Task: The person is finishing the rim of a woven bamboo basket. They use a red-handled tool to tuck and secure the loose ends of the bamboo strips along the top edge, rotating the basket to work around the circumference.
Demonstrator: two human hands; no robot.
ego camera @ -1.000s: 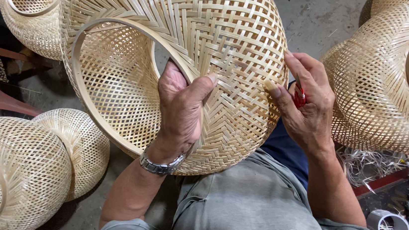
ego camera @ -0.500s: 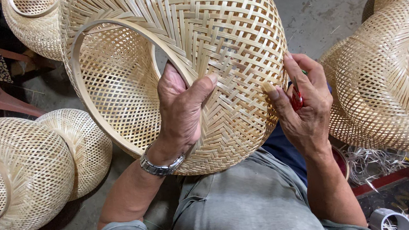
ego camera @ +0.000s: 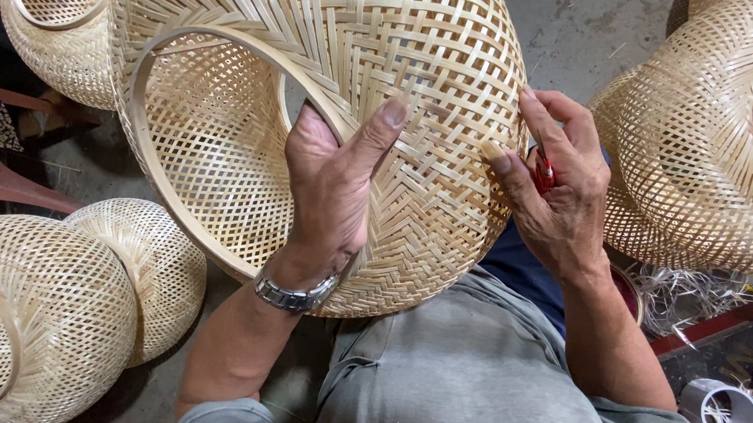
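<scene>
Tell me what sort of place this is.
Probably a small bamboo-weaving workshop. Finished woven shades sit on a bare concrete floor, more are stacked at the right, loose bamboo trimmings lie nearby, and the left hand grips another shade.

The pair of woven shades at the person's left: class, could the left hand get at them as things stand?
Probably not straight away: the left hand is gripping the rim of the large woven shade on the lap. Otherwise the path to the pair of shades looks open.

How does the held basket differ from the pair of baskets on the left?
The held basket is gripped at its rim by the left hand and touched by the right hand, tilted over the lap; the left baskets lie untouched on the ground. The held one looks larger. Both are pale woven bamboo with hoop rims.
</scene>
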